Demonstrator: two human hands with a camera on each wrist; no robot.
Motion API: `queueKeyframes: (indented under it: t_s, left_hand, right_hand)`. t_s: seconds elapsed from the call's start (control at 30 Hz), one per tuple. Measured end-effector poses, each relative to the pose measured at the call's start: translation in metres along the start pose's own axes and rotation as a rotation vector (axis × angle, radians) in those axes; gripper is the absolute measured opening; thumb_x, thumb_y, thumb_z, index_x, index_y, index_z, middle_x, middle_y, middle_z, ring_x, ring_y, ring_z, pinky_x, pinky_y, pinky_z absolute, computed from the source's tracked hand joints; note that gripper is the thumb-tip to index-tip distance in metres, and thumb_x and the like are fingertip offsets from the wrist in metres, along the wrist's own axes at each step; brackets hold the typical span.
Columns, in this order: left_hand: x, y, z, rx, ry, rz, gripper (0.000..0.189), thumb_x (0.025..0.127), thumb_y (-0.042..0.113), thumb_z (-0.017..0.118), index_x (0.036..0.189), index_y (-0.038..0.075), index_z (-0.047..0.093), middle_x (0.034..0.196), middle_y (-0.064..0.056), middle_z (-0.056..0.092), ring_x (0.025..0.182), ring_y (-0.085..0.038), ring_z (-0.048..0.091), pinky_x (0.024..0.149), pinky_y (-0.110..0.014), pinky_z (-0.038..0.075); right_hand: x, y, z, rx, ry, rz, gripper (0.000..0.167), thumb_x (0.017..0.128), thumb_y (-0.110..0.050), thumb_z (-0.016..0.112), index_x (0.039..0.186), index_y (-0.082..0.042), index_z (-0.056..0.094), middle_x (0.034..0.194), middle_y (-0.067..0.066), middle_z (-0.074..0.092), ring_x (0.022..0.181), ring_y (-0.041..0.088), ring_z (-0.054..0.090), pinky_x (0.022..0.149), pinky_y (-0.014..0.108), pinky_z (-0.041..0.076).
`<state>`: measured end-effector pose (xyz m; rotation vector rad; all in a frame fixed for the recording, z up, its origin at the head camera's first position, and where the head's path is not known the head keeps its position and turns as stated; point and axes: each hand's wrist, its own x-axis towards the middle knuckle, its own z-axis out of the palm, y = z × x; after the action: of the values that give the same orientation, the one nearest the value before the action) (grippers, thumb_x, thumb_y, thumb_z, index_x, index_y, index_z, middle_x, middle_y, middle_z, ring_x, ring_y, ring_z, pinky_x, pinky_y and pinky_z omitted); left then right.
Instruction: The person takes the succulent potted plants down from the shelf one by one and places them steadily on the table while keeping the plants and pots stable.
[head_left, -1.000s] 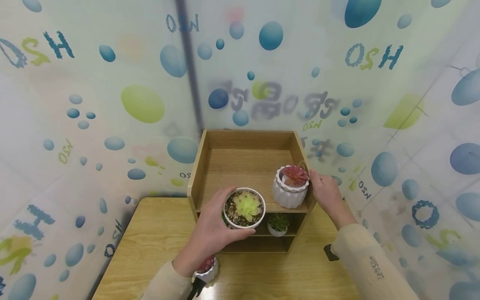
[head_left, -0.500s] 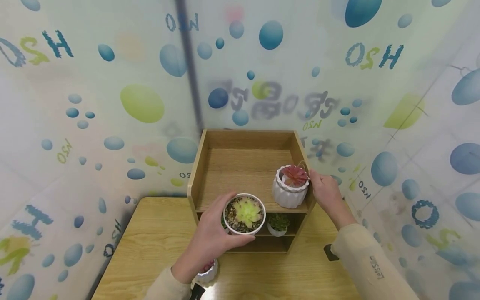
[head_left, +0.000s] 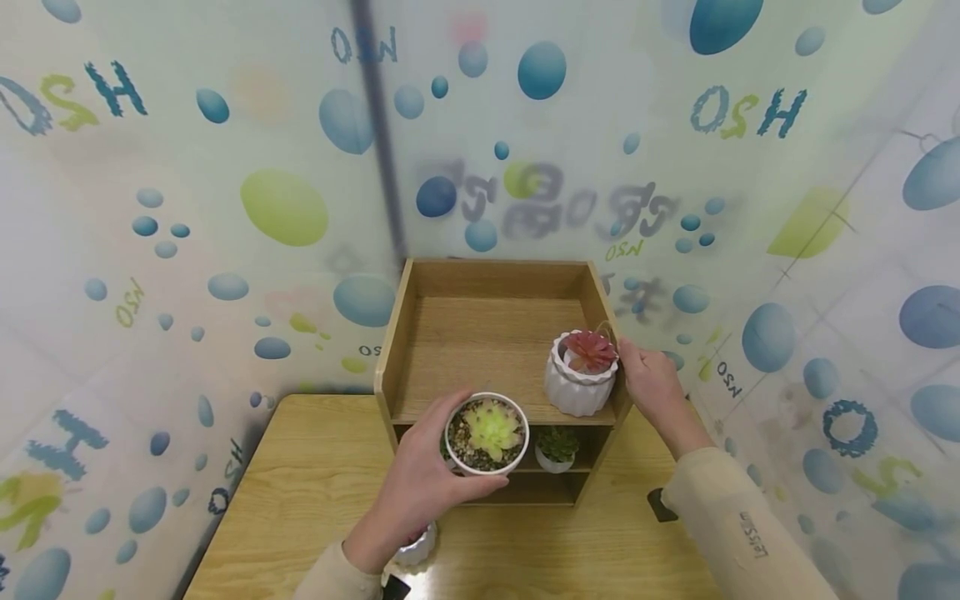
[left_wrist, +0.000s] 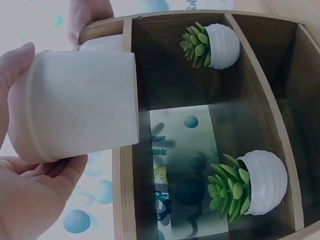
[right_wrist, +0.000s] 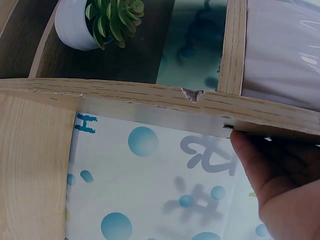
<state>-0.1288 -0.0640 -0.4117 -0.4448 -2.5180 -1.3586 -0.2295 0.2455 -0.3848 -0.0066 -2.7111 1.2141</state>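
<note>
My left hand (head_left: 418,468) grips a white pot with a yellow-green succulent (head_left: 492,431), its thumb and fingers round the sides. In the head view, this pot is in front of the top tier of the small wooden shelf (head_left: 480,333); from the left wrist, the smooth pot wall (left_wrist: 85,100) overlaps the upper board's front edge. My right hand (head_left: 656,387) holds the shelf's right side panel (right_wrist: 150,102) near its top. Just inside that panel stands a fluted white pot with a red succulent (head_left: 581,379).
Two small green succulents in white ribbed pots (left_wrist: 265,182) stand on the middle tier, one per side. Another pot (head_left: 416,546) sits on the wooden table (head_left: 315,467), partly behind my left forearm. Patterned curtain (head_left: 285,208) surrounds the back and sides.
My left hand and the yellow-green succulent's pot have moved slightly down in the head view, mostly in the first half second. The right hand and shelf have stayed still.
</note>
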Motion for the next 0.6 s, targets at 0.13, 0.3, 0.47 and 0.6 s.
queueKeyframes:
  t_s: [0.13,0.3,0.47,0.6]
  left_hand:
    - [-0.0012,-0.0007,0.0004,-0.017,-0.008,-0.030,0.108,0.056,0.034,0.103,0.149,0.012,0.053,0.144,-0.002,0.058,0.129,-0.025,0.058,0.108,-0.052,0.047]
    - [-0.0034,-0.0015,0.0014,-0.023,-0.006,-0.039,0.109,0.056,0.035,0.102,0.150,0.013,0.052,0.147,-0.004,0.057,0.130,-0.028,0.057,0.107,-0.055,0.047]
    - [-0.0053,-0.0037,0.0026,-0.020,-0.002,-0.039,0.109,0.056,0.034,0.102,0.150,0.013,0.052,0.150,-0.005,0.055,0.132,-0.030,0.055,0.108,-0.058,0.045]
    - [-0.0068,-0.0052,0.0036,-0.020,0.001,-0.048,0.109,0.055,0.033,0.103,0.150,0.012,0.052,0.148,-0.005,0.056,0.131,-0.030,0.056,0.107,-0.059,0.046]
  right_hand:
    - [0.0000,-0.0001,0.0000,-0.001,0.003,-0.005,0.061,0.111,-0.037,0.038,0.054,-0.015,0.035,0.052,-0.004,0.032,0.054,0.017,0.033,0.053,0.032,0.031]
    - [0.0001,-0.0003,-0.0001,0.001,0.002,-0.009,0.061,0.111,-0.037,0.038,0.054,-0.015,0.034,0.051,-0.004,0.032,0.053,0.017,0.033,0.053,0.032,0.031]
    - [-0.0003,-0.0010,-0.0007,0.007,-0.006,0.004,0.061,0.111,-0.038,0.038,0.054,-0.014,0.035,0.050,-0.004,0.033,0.052,0.017,0.033,0.052,0.032,0.031]
    - [-0.0006,-0.0016,-0.0010,0.008,-0.007,0.006,0.061,0.111,-0.038,0.038,0.055,-0.014,0.035,0.050,-0.004,0.033,0.052,0.017,0.034,0.052,0.032,0.031]
